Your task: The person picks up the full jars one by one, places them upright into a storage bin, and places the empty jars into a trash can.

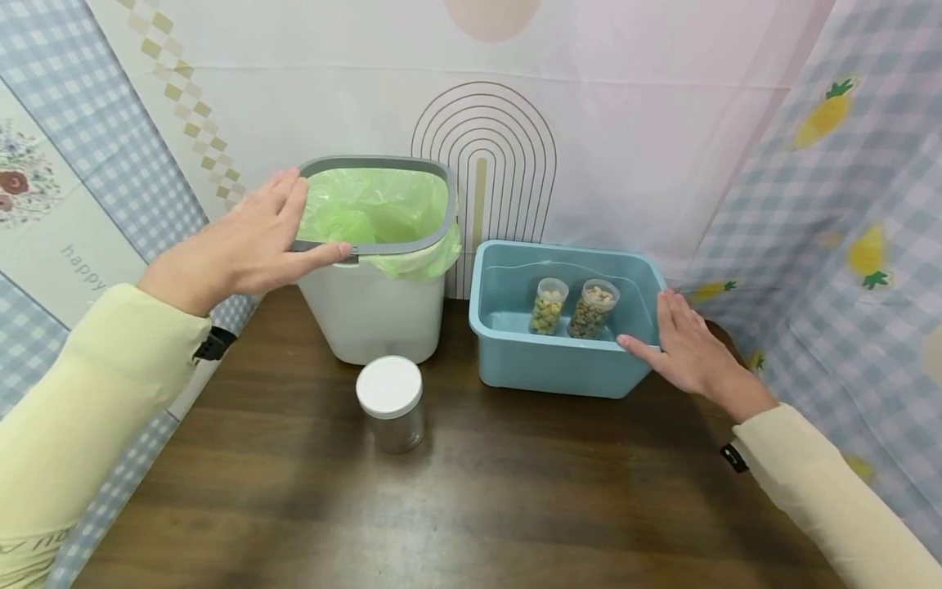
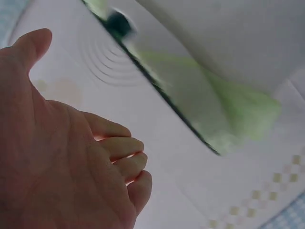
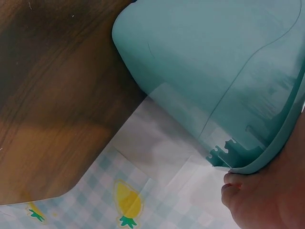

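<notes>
My left hand (image 1: 253,233) is held flat beside the left rim of a white trash bin (image 1: 375,315) with a grey rim and a green liner bag (image 1: 397,213). Its thumb extends over the front rim in the head view; the left wrist view shows the palm (image 2: 66,162) facing the bin with nothing in it. My right hand (image 1: 692,343) lies against the right end of a blue plastic tub (image 1: 559,364), fingers extended, thumb near the front rim. Inside the tub lean two small clear jars, one with yellowish pieces (image 1: 546,315) and one with brownish pieces (image 1: 589,319).
A clear jar (image 1: 397,429) with a white lid (image 1: 390,386) stands upright on the dark wooden table (image 1: 471,507), in front of the trash bin. Patterned cloth (image 1: 625,123) hangs behind and on both sides.
</notes>
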Motion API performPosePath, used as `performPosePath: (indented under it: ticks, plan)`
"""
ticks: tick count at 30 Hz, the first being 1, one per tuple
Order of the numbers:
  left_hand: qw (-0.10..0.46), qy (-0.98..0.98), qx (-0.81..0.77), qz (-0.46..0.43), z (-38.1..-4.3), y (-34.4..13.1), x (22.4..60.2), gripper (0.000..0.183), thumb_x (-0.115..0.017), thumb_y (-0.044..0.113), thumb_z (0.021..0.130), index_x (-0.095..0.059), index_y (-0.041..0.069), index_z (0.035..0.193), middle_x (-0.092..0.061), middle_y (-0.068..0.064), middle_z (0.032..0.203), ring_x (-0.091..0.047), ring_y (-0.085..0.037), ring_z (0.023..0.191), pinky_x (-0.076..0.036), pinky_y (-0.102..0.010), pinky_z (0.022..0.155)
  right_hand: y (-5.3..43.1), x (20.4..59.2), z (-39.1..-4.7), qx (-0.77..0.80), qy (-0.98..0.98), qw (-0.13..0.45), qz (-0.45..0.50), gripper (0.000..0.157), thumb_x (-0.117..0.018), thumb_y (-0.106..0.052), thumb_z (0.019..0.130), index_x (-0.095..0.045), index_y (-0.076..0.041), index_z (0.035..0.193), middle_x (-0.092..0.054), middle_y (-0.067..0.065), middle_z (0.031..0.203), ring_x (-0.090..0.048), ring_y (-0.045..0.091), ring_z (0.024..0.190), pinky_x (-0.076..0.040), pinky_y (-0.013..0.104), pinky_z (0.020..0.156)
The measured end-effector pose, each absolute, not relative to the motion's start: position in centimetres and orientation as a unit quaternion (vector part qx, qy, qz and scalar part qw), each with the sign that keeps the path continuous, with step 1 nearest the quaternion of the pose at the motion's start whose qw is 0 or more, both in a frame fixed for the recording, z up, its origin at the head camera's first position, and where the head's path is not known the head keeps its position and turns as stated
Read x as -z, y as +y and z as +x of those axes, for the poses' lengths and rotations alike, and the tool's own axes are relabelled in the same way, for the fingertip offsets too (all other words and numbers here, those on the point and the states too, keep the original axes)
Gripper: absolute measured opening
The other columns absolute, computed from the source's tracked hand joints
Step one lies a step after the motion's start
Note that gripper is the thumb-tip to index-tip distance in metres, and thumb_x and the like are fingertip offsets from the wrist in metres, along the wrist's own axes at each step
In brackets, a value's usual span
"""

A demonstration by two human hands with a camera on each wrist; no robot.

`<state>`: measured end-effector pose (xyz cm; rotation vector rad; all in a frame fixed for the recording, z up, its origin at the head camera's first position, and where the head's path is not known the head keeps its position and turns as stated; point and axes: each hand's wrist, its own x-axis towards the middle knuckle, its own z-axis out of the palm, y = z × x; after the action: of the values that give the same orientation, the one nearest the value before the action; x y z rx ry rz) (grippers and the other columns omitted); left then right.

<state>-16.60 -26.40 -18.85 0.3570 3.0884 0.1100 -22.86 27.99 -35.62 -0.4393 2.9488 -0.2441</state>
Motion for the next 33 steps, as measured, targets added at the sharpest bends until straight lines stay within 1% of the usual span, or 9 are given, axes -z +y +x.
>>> performPosePath:
  ticks: [4, 9, 13, 18, 23, 26, 31, 33]
  plan:
    - [0.018, 0.994, -0.043, 0.095, -18.0, -28.3, 19.6, 0.106, -0.028, 0.072, 0.092, 0.013, -0.008, 0.15, 0.019, -0.028, 0.157, 0.012, -0.044, 0.148, 0.0, -0.06, 0.12, 28.1, 35.6, -22.8, 0.082, 0.983, 0.074, -0.146, 0.107, -0.03, -0.076, 0.09, 0.022, -0.005, 0.15, 0.029, 0.012, 0.158, 0.021, 0.037, 0.148, 0.001, 0.066, 0.117]
    - [0.018, 0.994, -0.053, 0.09, -19.1, -29.9, 20.8, 0.105, -0.026, 0.07, 0.094, 0.013, -0.011, 0.149, 0.019, -0.03, 0.156, 0.013, -0.046, 0.147, 0.001, -0.061, 0.12, 28.0, 35.7, -22.8, 0.081, 0.983, 0.071, -0.148, 0.107, -0.03, -0.076, 0.09, 0.021, -0.005, 0.151, 0.027, 0.014, 0.158, 0.02, 0.038, 0.148, 0.0, 0.065, 0.117]
    - [0.02, 0.995, -0.057, 0.084, -19.6, -30.6, 21.5, 0.104, -0.023, 0.07, 0.094, 0.015, -0.011, 0.148, 0.02, -0.031, 0.155, 0.013, -0.046, 0.147, 0.002, -0.06, 0.12, 28.0, 35.7, -22.9, 0.078, 0.983, 0.07, -0.15, 0.106, -0.03, -0.076, 0.09, 0.021, -0.004, 0.151, 0.029, 0.012, 0.158, 0.02, 0.038, 0.148, 0.0, 0.065, 0.117]
    - [0.025, 0.995, -0.061, 0.08, -20.0, -30.7, 22.0, 0.104, -0.022, 0.071, 0.094, 0.014, -0.011, 0.148, 0.02, -0.032, 0.155, 0.013, -0.047, 0.147, 0.001, -0.063, 0.119, 28.1, 35.7, -22.9, 0.072, 0.984, 0.069, -0.147, 0.107, -0.029, -0.076, 0.09, 0.02, -0.003, 0.151, 0.028, 0.013, 0.158, 0.019, 0.038, 0.148, 0.0, 0.065, 0.117]
    - [0.03, 0.995, -0.061, 0.076, -20.1, -30.7, 22.2, 0.105, -0.021, 0.072, 0.094, 0.01, -0.012, 0.149, 0.015, -0.034, 0.156, 0.011, -0.047, 0.147, 0.0, -0.063, 0.119, 28.2, 35.3, -22.9, 0.061, 0.984, 0.074, -0.15, 0.108, -0.029, -0.077, 0.09, 0.019, -0.002, 0.151, 0.024, 0.018, 0.159, 0.016, 0.041, 0.149, -0.001, 0.066, 0.117]
    - [0.036, 0.995, -0.057, 0.073, -20.2, -30.6, 22.2, 0.107, -0.02, 0.073, 0.093, 0.011, -0.013, 0.149, 0.014, -0.035, 0.156, 0.01, -0.048, 0.147, 0.0, -0.063, 0.118, 28.2, 34.8, -23.0, 0.056, 0.983, 0.081, -0.152, 0.11, -0.029, -0.078, 0.088, 0.017, -0.002, 0.152, 0.02, 0.021, 0.16, 0.013, 0.043, 0.149, -0.002, 0.067, 0.116]
    - [0.056, 0.995, -0.055, 0.065, -20.2, -30.7, 22.2, 0.107, -0.017, 0.074, 0.092, 0.014, -0.012, 0.148, 0.017, -0.034, 0.155, 0.011, -0.049, 0.146, 0.001, -0.063, 0.118, 27.7, 33.4, -23.4, 0.054, 0.982, 0.105, -0.15, 0.116, -0.031, -0.082, 0.085, 0.012, 0.002, 0.152, 0.012, 0.027, 0.16, 0.006, 0.047, 0.148, -0.003, 0.067, 0.116]
    - [0.061, 0.995, -0.053, 0.063, -20.1, -30.8, 22.2, 0.107, -0.016, 0.074, 0.092, 0.015, -0.011, 0.148, 0.018, -0.033, 0.155, 0.012, -0.049, 0.146, 0.002, -0.063, 0.118, 27.2, 32.5, -23.6, 0.048, 0.982, 0.112, -0.147, 0.119, -0.032, -0.084, 0.082, 0.011, 0.002, 0.153, 0.009, 0.027, 0.16, 0.002, 0.05, 0.147, -0.005, 0.069, 0.114]
